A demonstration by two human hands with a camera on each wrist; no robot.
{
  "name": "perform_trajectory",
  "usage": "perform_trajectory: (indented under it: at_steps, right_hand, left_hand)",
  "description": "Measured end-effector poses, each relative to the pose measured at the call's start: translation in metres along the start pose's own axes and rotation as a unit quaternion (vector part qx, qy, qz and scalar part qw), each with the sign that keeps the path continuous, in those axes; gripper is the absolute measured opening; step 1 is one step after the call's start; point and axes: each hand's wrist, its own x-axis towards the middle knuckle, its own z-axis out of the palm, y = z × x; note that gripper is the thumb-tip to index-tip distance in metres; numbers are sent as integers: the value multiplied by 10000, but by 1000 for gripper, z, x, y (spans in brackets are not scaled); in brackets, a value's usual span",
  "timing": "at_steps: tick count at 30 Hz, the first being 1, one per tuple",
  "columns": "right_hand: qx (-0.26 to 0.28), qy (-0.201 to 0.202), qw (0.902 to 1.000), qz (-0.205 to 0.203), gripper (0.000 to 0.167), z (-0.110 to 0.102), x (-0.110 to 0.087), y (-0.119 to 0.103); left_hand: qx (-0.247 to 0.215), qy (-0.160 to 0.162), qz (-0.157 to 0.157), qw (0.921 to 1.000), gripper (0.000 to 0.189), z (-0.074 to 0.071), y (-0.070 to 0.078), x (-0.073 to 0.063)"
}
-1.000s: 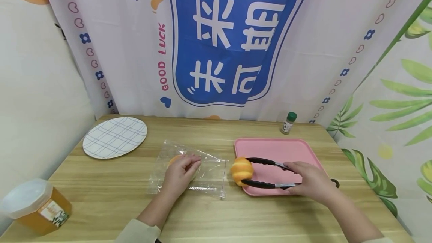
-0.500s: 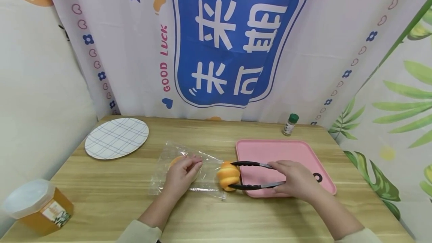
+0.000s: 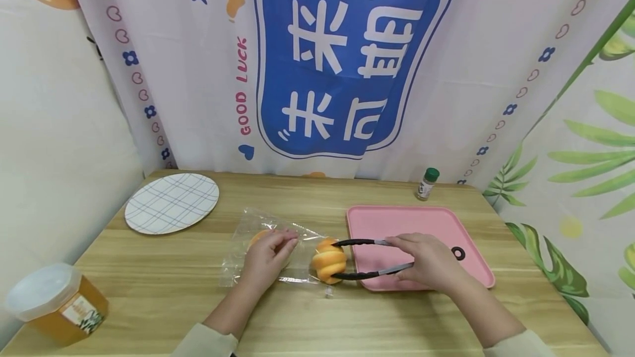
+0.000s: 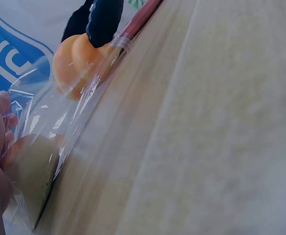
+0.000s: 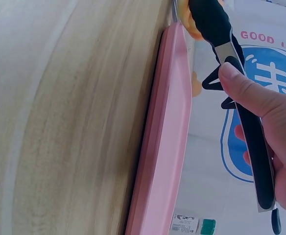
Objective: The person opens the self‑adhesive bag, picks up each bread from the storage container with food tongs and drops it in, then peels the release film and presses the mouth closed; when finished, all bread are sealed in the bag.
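My right hand [image 3: 425, 264] grips black-handled metal tongs [image 3: 364, 276] over the pink tray. Between the tongs' black tips sits an orange spiral bread roll [image 3: 329, 260], at the right end of a clear plastic bag [image 3: 302, 258]. In the left wrist view, the bag's film passes in front of the tonged roll [image 4: 74, 63]. My left hand [image 3: 269, 258] holds the bag's upper film up between thumb and fingers. Another bread piece [image 4: 33, 166], with a pale flat side, lies inside the bag, mostly hidden under that hand in the head view.
The pink tray [image 3: 397, 222] lies to the right, with a green-capped spice bottle [image 3: 426, 185] behind it. A white checked plate [image 3: 171, 203] is at the back left. Front left stands a lidded honey tub [image 3: 59, 304]. A printed cloth [image 3: 208, 70] hangs behind the table.
My right hand has moved left with the tongs, bringing the bread roll from the tray's left edge over to the bag's right end. The left hand has stayed at the bag.
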Motion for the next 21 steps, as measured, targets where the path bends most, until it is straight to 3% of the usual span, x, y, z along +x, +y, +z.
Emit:
perform_trajectory:
  at_steps: [7, 14, 18, 21]
  right_hand:
    - [-137, 371, 9991, -154, 73, 3, 4, 4]
    - [-30, 543, 9984, -165, 72, 7, 4, 7]
    - [140, 539, 9982, -243, 71, 10, 5, 7]
    - [407, 380, 9984, -61, 71, 10, 5, 7]
  left_hand:
    - [135, 52, 149, 9998, 14, 0, -1, -1]
    - [66, 2, -11, 10000, 14, -1, 0, -2]
    - [50, 18, -40, 10000, 14, -1, 0, -2]
    - [59, 30, -52, 10000, 15, -1, 0, -2]
